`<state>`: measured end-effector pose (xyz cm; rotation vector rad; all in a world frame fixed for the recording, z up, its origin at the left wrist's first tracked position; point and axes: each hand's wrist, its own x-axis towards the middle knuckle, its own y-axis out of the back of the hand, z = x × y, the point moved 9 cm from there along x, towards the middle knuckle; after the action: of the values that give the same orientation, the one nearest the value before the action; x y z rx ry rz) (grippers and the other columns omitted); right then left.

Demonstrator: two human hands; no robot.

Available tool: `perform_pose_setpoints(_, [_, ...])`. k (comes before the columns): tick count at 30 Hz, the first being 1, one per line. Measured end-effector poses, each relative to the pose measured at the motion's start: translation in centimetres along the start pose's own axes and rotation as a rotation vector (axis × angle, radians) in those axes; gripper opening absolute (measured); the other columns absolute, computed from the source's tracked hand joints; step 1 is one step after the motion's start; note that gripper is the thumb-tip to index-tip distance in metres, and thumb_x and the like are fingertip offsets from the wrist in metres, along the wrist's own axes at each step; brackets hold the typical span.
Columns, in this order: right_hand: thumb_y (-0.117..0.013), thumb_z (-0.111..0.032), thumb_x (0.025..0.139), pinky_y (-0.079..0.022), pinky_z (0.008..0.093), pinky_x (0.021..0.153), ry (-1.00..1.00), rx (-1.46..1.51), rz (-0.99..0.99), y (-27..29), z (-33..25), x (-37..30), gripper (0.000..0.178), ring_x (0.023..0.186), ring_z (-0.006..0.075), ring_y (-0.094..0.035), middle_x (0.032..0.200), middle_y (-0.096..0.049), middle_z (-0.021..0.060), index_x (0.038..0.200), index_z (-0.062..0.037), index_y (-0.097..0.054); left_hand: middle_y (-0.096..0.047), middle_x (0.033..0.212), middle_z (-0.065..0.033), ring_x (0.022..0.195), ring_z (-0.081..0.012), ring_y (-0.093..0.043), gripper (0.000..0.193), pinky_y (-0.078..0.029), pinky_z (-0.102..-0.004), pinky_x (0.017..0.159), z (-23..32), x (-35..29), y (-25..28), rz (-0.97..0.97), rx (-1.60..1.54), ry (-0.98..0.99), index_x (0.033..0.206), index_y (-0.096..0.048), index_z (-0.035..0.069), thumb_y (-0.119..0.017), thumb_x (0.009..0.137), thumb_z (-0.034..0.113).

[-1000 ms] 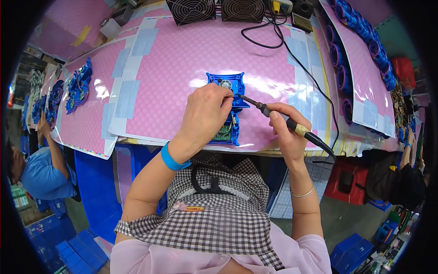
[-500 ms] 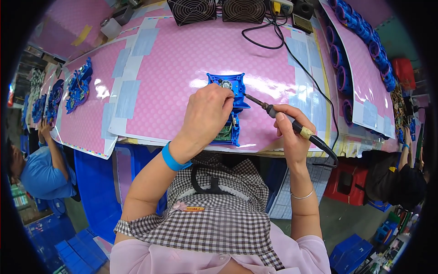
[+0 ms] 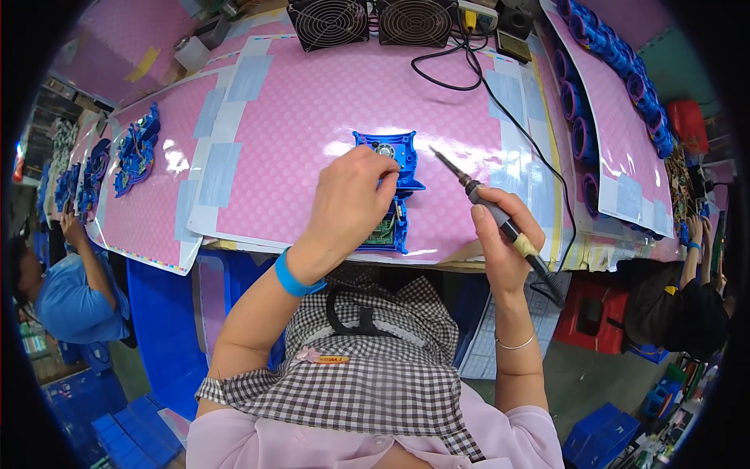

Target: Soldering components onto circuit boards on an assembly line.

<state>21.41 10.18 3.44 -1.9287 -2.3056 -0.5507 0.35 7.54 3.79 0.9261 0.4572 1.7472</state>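
On the pink sheet lies an opened blue plastic housing, with a round speaker-like part in its upper half. A green circuit board shows in the lower half. My left hand reaches over the housing and covers part of it. Its thumb and forefinger are pinched together above the housing; whatever they hold is too small to make out. In my right hand is a soldering iron, gripped like a pen. The iron's tip points up and left, to the right of the housing and apart from it.
Two black fans stand at the back beside a black cable. Blue housings lie at left, and rows of blue ring-shaped parts at right. A person in a blue shirt works at left, another person at right.
My right hand has drawn the soldering iron's tip away from the housing, to the right. My left hand stays pinched over the housing, nearly still.
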Motion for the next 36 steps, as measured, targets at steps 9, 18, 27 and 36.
perform_pose_setpoints(9, [-0.065,0.003,0.082,-0.045,0.0231,0.063,0.288,-0.114,0.019,-0.3,-3.0,-0.3,0.019,0.069,0.0133,-0.059,0.083,-0.065,0.0106,0.101,0.004,-0.066,-0.068,0.078,-0.0149,0.072,-0.026,-0.067,0.013,-0.051,-0.034,0.065,-1.4,-0.1,1.9,0.108,-0.184,0.184,0.082,-0.065,-0.001,-0.071,0.078,0.01])
perform_pose_setpoints(18, [-0.065,-0.003,0.086,-0.046,0.0192,0.052,0.06,0.024,-0.103,-2.9,-0.4,0.2,0.018,0.059,0.0079,-0.06,0.074,-0.066,0.007,0.101,0.0041,-0.068,-0.07,0.079,-0.0127,0.069,-0.0201,-0.067,0.011,-0.05,-0.0302,0.061,-2.6,-0.8,1.2,0.076,-0.076,0.153,0.085,-0.072,-0.001,-0.069,0.076,0.006])
perform_pose_setpoints(27, [-0.066,-0.005,0.086,-0.047,0.0188,0.051,0.064,0.072,-0.111,-4.2,0.4,0.6,0.018,0.059,0.0076,-0.06,0.073,-0.066,0.0064,0.102,0.0037,-0.068,-0.069,0.079,-0.0132,0.069,-0.0216,-0.067,0.011,-0.05,-0.031,0.061,-2.6,-0.8,0.6,0.025,-0.044,0.159,0.085,-0.071,-0.001,-0.069,0.077,0.006])
perform_pose_setpoints(36, [-0.064,-0.006,0.087,-0.047,0.0191,0.051,0.048,0.069,-0.092,-3.9,-0.2,0.4,0.018,0.059,0.0082,-0.059,0.073,-0.066,0.0069,0.102,0.0039,-0.068,-0.069,0.078,-0.0128,0.069,-0.0211,-0.066,0.011,-0.049,-0.0314,0.059,-2.8,-1.1,0.8,0.026,-0.041,0.176,0.085,-0.071,0.0,-0.069,0.077,0.006])
